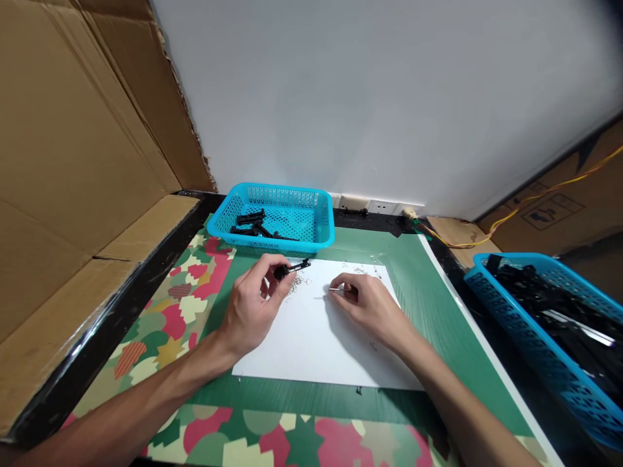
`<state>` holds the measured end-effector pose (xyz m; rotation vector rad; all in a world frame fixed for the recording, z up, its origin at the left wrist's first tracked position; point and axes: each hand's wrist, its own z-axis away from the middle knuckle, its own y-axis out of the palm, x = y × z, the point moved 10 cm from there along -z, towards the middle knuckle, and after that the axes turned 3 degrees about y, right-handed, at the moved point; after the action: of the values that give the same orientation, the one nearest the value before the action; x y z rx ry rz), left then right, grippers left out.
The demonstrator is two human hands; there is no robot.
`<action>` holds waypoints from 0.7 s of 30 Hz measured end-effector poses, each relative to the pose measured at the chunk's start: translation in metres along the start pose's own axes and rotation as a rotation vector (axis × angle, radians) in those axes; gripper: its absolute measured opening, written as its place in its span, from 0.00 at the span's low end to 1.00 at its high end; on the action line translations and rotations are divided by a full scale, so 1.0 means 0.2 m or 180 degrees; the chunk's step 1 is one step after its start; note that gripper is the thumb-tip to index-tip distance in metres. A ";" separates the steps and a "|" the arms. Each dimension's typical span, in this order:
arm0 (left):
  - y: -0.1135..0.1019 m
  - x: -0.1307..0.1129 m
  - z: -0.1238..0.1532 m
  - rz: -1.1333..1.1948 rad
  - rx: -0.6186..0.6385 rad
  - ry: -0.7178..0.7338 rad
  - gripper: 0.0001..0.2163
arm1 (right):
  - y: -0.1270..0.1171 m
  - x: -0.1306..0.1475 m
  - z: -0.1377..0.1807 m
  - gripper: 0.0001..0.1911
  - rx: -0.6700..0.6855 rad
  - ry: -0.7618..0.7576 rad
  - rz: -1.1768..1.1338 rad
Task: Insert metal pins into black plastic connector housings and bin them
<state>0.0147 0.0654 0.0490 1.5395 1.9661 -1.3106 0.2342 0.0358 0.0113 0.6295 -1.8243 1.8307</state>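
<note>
My left hand (pixel 256 305) is closed in a pinch on a small black plastic part (pixel 291 268), held just above the far left of a white sheet of paper (pixel 316 344). My right hand (pixel 367 305) rests on the sheet with its fingers pinched on a thin silver metal pin (pixel 335 289) that points left. A little pile of tiny silver metal pieces (pixel 299 283) lies on the paper between the two hands, below the black part.
A small blue basket (pixel 277 194) at the back holds a few black parts. A larger blue basket (pixel 540 337) full of black parts stands at the right. Cardboard walls rise on the left. Yellow wires (pixel 487 233) run along the back right. A green mat (pixel 428 305) lies under the paper.
</note>
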 end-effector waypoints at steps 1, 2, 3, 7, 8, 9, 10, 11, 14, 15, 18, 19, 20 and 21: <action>0.01 0.00 0.00 0.0018 0.0024 -0.0020 0.07 | 0.01 0.00 0.00 0.09 0.0004 0.0022 0.0055; 0.01 0.00 0.00 0.0036 0.0048 -0.0033 0.07 | 0.02 -0.01 0.00 0.09 -0.0014 0.0045 0.0095; 0.02 0.00 0.00 0.0057 0.0068 -0.0032 0.07 | 0.03 -0.01 -0.01 0.09 -0.0039 0.0066 0.0114; 0.04 -0.02 0.00 0.0146 0.0128 0.0095 0.06 | 0.06 -0.02 -0.02 0.06 -0.0056 0.0103 -0.0044; 0.04 -0.03 0.00 0.0156 0.0161 0.0132 0.05 | 0.06 -0.02 -0.02 0.04 -0.0033 0.0100 -0.0129; 0.05 -0.03 0.00 0.0154 0.0210 0.0166 0.05 | 0.07 -0.02 -0.02 0.03 0.0003 0.0095 -0.0235; 0.06 -0.04 0.00 0.0143 0.0276 0.0193 0.04 | 0.07 -0.02 -0.02 0.03 0.0054 0.0086 -0.0367; 0.07 -0.04 0.01 0.0128 0.0351 0.0222 0.04 | 0.07 -0.02 -0.03 0.04 0.0124 0.0081 -0.0521; 0.11 -0.07 0.04 0.0067 0.0616 0.0359 0.05 | 0.06 -0.02 -0.04 0.07 0.0280 0.0113 -0.1000; 0.13 -0.08 0.05 0.0042 0.0693 0.0429 0.05 | 0.06 -0.02 -0.04 0.08 0.0287 0.0136 -0.1121; 0.16 -0.11 0.10 -0.0043 0.0849 0.0629 0.05 | 0.03 -0.04 -0.05 0.10 0.0222 0.0196 -0.1318; 0.17 -0.12 0.11 -0.0066 0.0885 0.0685 0.06 | 0.03 -0.04 -0.05 0.11 0.0210 0.0204 -0.1353; 0.18 -0.12 0.12 -0.0085 0.0923 0.0741 0.06 | 0.02 -0.04 -0.05 0.11 0.0202 0.0208 -0.1378; 0.19 -0.13 0.13 -0.0109 0.0966 0.0792 0.06 | 0.02 -0.03 -0.05 0.10 0.0198 0.0214 -0.1392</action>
<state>0.0515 0.0289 0.0363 1.8979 2.0160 -1.5556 0.2364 0.0453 0.0035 0.8977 -1.4496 1.5949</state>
